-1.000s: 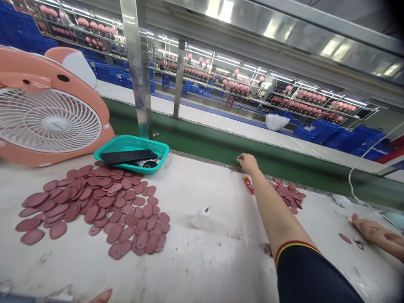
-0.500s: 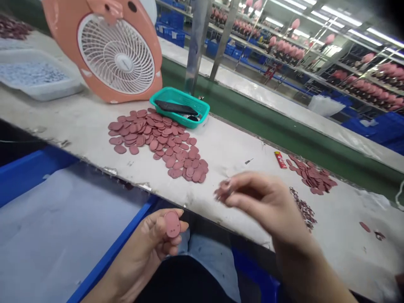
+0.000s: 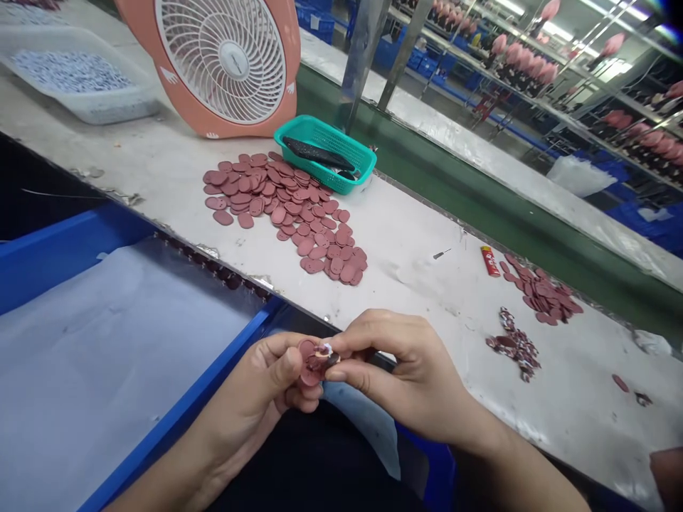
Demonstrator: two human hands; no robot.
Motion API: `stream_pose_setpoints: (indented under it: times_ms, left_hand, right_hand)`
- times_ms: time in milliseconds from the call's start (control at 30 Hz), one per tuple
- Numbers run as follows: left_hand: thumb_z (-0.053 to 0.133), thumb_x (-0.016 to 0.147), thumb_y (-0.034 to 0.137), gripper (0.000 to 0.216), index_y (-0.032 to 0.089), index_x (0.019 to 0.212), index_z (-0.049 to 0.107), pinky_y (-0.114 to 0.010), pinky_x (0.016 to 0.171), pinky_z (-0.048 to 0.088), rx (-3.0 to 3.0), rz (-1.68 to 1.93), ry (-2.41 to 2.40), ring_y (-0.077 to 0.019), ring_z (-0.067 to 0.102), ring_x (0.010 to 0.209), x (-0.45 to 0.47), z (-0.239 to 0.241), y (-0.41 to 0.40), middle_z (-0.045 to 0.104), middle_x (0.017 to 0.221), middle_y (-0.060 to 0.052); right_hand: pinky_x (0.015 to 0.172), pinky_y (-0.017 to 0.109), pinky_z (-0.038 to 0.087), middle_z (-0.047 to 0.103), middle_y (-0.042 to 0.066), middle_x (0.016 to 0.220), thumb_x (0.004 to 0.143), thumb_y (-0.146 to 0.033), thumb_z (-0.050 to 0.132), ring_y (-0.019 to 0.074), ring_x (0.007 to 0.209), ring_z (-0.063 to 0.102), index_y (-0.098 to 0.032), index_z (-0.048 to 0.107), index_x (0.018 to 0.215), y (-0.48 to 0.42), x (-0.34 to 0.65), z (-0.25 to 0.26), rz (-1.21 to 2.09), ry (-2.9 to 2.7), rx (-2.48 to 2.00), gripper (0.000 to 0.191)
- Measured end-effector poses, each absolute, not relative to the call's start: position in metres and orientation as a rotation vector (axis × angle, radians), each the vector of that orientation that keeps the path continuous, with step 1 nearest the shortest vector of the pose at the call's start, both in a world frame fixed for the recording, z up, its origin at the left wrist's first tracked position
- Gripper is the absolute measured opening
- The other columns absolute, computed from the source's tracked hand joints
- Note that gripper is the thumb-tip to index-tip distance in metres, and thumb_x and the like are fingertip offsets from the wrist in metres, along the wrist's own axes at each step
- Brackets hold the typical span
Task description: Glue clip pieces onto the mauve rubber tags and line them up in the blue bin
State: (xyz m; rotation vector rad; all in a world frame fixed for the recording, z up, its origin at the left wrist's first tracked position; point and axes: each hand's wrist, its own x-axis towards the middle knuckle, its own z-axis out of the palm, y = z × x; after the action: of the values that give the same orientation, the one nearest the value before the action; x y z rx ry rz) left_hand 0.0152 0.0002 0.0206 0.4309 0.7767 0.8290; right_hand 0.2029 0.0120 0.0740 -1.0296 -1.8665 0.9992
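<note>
My left hand (image 3: 267, 377) pinches a dark pink oval disc (image 3: 308, 371) with small holes, held upright near the table's front edge. Between the thumb and fingertips of my right hand (image 3: 395, 363) is a small figurine (image 3: 323, 355) in brown, white and pink, its exact kind too small to make out. It is up against the face of the disc. A large pile of the same oval discs (image 3: 288, 199) lies on the table beyond my hands. To the right, a heap of small figurines (image 3: 517, 345) sits beside a second disc pile (image 3: 549, 295).
An orange fan (image 3: 235, 60) stands behind a teal basket (image 3: 368, 167) holding a black object. A white tray (image 3: 101, 107) of small pieces is at far left. A blue crate (image 3: 213, 391) lined with white sheet sits below the table edge. A red tube (image 3: 489, 262) lies right.
My right hand has moved left and down, bringing the small figurine from above the table to the disc in my left hand. The view has shifted slightly.
</note>
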Motion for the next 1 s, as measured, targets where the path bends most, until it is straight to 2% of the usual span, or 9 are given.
stream_pose_setpoints:
  times_ms: [167,367,567,767,1000]
  left_hand:
    - [0.087,0.07,0.05,0.034,0.017,0.073,0.08,-0.018,0.053,0.051,0.412,0.819,0.755,-0.0092,0.054,0.056,0.0147,0.0191,-0.0001,0.061,0.066,-0.001]
    - [0.085,0.072,0.051,0.034,0.017,0.074,0.08,-0.015,0.054,0.051,0.404,0.793,0.732,-0.0082,0.054,0.058,0.0142,0.0156,-0.0003,0.06,0.066,0.0]
    - [0.084,0.073,0.052,0.035,0.018,0.075,0.08,-0.014,0.054,0.051,0.391,0.776,0.723,-0.007,0.053,0.056,0.0155,0.0163,0.0007,0.062,0.065,0.0]
    - [0.086,0.074,0.046,0.03,0.016,0.073,0.079,-0.014,0.053,0.051,0.363,0.785,0.727,-0.0077,0.054,0.056,0.0157,0.0162,0.0011,0.062,0.064,0.0]
    - [0.092,0.065,0.046,0.032,0.017,0.073,0.08,-0.016,0.053,0.051,0.335,0.801,0.771,-0.0078,0.055,0.054,0.0144,0.02,-0.0015,0.063,0.06,0.001]
  right_hand:
    - [0.066,0.025,0.056,0.077,0.002,0.081,0.09,-0.025,0.075,0.0135,0.07,0.071,-0.022,0.075,0.1,0.0127,0.204,0.0737,0.979,-1.919,-1.017,0.011]
    - [0.065,0.021,0.054,0.076,0.003,0.078,0.087,-0.019,0.077,0.0115,0.068,0.069,-0.017,0.075,0.097,0.0135,0.2043,0.0722,0.962,-1.92,-0.989,0.01]
    - [0.065,0.023,0.055,0.076,0.003,0.081,0.088,-0.021,0.076,0.0135,0.069,0.071,-0.02,0.075,0.097,0.0155,0.2075,0.0724,0.999,-1.942,-0.997,0.009]
    - [0.067,0.024,0.056,0.076,0.004,0.082,0.093,-0.02,0.07,0.0142,0.072,0.071,-0.019,0.073,0.1,0.0176,0.208,0.0761,0.953,-2.05,-0.959,0.008]
    - [0.068,0.021,0.056,0.074,0.006,0.083,0.092,-0.013,0.07,0.0123,0.073,0.07,-0.013,0.073,0.1,0.0175,0.2062,0.0813,0.872,-2.124,-0.924,0.009]
